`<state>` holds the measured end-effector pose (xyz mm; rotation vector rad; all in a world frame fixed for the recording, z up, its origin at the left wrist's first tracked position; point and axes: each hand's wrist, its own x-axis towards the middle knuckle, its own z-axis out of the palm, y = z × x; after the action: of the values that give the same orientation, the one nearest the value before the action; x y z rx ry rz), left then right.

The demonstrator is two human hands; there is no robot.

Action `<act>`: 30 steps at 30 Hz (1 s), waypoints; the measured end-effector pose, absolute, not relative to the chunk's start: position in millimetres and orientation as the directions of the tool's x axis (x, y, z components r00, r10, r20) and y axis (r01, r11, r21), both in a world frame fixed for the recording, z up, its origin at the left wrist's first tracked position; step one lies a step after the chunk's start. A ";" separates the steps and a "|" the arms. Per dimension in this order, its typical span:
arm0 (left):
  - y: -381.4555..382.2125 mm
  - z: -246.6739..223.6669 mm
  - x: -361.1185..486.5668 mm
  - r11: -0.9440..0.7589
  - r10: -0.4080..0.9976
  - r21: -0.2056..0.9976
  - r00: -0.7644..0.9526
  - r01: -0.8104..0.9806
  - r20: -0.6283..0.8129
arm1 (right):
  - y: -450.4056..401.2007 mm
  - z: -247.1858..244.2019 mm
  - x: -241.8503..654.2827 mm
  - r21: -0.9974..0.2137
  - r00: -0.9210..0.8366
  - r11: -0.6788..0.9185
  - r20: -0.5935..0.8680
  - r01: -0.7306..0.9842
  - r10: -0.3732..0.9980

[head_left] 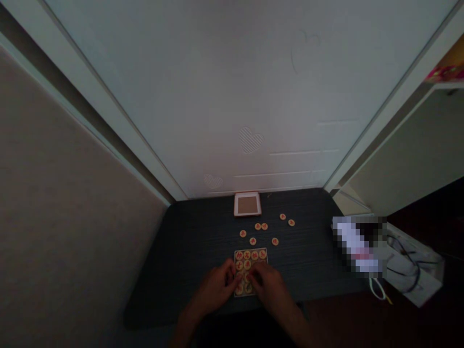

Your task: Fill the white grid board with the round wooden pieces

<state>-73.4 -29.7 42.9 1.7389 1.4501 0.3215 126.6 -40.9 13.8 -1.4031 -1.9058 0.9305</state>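
Observation:
A shallow tray (267, 254) near the front of the dark table holds several round wooden pieces with red or dark characters, in rows. My left hand (220, 284) is at the tray's left edge, fingers bent, its fingertips by the pieces there. My right hand (268, 282) reaches over the tray's right side with curled fingers, the fingertips near a piece in the middle; it covers part of the tray. What either hand pinches, if anything, is too small to tell. Beyond the tray lie several loose pieces, among them one round piece (275, 241) to the right.
At the back of the dark table (195, 241), against a pale panel (217, 96) with heart patterns, sits an open box (247, 205) with a white rim. Right of the table, a white container (416, 290) holds dark cables, beside a pixelated object.

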 end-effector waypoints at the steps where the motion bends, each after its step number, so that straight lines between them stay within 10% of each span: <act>1: -29.7 42.5 -73.5 0.007 0.905 0.718 0.301 0.696 -0.301 | -41.6 13.7 126.6 -0.810 -0.270 0.206 0.061 0.549 0.961; 30: -27.0 44.3 -76.2 0.007 0.895 0.706 0.310 0.708 -0.320 | -48.2 2.3 127.8 -0.739 -0.305 0.256 0.071 0.624 0.950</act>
<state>-76.2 -27.0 44.3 1.7480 1.4487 0.2837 127.8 -48.2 2.3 -1.4227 -2.0183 0.8319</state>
